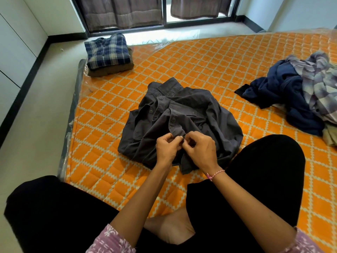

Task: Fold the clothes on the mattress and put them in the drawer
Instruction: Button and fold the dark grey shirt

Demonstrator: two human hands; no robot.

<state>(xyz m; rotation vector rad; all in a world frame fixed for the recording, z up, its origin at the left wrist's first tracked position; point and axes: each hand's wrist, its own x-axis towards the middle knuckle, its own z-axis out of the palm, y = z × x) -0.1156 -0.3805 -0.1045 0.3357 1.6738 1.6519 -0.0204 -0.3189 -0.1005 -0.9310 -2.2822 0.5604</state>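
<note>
I see both hands, left (pixel 168 146) and right (pixel 198 149), pinching the rumpled grey shirt's (pixel 179 117) buttoned placket. Beyond them a folded plaid stack (pixel 107 52) sits far-left, a loose pile (pixel 299 95) far-right, on the quilted orange mattress (pixel 209 59).

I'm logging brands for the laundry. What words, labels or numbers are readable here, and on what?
None: no readable text shows anywhere.
Grey shirt: no tag or print visible.
Plaid shirt on the folded stack: pattern only.
Unfolded pile: no label visible.
</note>
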